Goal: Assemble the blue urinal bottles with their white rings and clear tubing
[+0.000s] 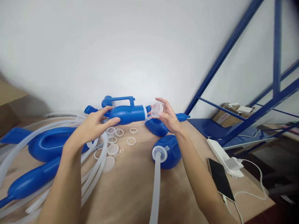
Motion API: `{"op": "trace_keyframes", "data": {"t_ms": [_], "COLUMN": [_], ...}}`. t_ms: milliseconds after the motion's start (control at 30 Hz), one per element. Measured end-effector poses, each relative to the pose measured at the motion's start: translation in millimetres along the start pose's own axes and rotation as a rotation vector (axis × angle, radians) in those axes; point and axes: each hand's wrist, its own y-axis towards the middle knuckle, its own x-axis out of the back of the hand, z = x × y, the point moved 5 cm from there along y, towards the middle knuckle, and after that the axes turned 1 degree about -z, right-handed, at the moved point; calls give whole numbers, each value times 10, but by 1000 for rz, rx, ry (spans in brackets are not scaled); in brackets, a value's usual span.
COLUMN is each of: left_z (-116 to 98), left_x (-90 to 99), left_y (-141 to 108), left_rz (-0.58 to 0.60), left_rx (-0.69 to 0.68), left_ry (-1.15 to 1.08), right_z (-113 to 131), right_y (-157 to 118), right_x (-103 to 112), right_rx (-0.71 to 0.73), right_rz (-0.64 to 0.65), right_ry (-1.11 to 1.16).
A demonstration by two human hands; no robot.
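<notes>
My left hand is closed around the rear end of a blue plastic bottle, held sideways above the table with its mouth facing right. A white ring sits at that mouth. In the fingers of my right hand is a translucent plastic cap, just to the right of the bottle's mouth. Below my left hand lie several clear rings and translucent discs. Another blue bottle with a pale ribbed hose in its neck rests under my right forearm.
More blue bottles and coiled clear tubing cover the table's left side. On the right are a black phone, a white power strip with a charger, and cables. A blue metal frame stands beyond, with cardboard boxes.
</notes>
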Motion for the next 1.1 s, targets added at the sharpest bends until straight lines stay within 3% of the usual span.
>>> {"op": "trace_keyframes", "data": {"t_ms": [100,233,400,467,600,733,967,1100], "left_z": [-209,-364,-561,-651,-755,-755,-765,-751], "left_x": [-141,-282,-478,-563,-686,-676,-646,-671], "left_y": [-22,-45,-112,-153,-208,-215,-253,-261], "left_rz": [67,126,199,207,172,86,95,189], "left_rx": [-79,-140,-237,-263,-284,-288,-244,-159], "left_ry": [31,26,-16,-19,16,79,52,-100], "right_z": [56,106,126,147,210,219,271,355], "right_y": [-294,-433,-441,-447,-451,-458,-543,-602], "right_x": [-78,-300,-300,-247,-185,-289,-414,-408], "right_rx": [123,265,335,343,310,234,362,458], "right_rz": [-63,-122,-443,-491,-370,-207,-247,-236], "right_ry": [-56,-163,-60,-60,-156,-176,-167,-252]}}
